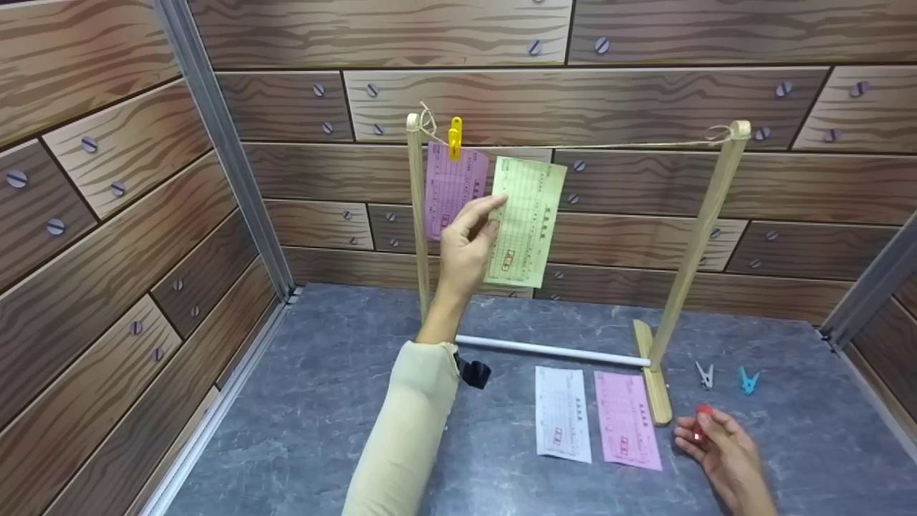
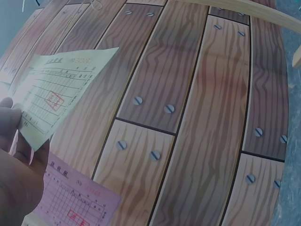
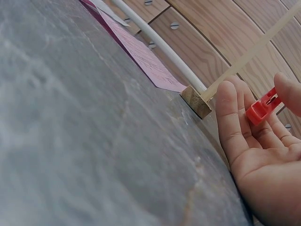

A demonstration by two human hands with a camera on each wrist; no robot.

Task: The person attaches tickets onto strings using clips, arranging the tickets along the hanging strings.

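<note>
My left hand (image 1: 469,247) pinches the left edge of a pale green printed slip (image 1: 529,222), which hangs just below the string (image 1: 609,146). Left of it, a purple slip (image 1: 448,186) hangs from the string under a yellow clothespin (image 1: 455,138). In the left wrist view the green slip (image 2: 61,84) is tilted, with the purple slip (image 2: 80,193) beneath it. Low at the right, my right hand (image 1: 727,455) holds a red clothespin (image 1: 701,423) between thumb and fingers. The right wrist view shows the red clothespin (image 3: 261,108) against the fingers.
A white slip (image 1: 562,416) and a pink slip (image 1: 627,419) lie on the grey table (image 1: 286,444). A grey clothespin (image 1: 705,376) and a blue clothespin (image 1: 748,381) lie to their right. The wooden frame has a right post (image 1: 698,251), a foot (image 1: 652,380) and a white bottom bar (image 1: 551,349).
</note>
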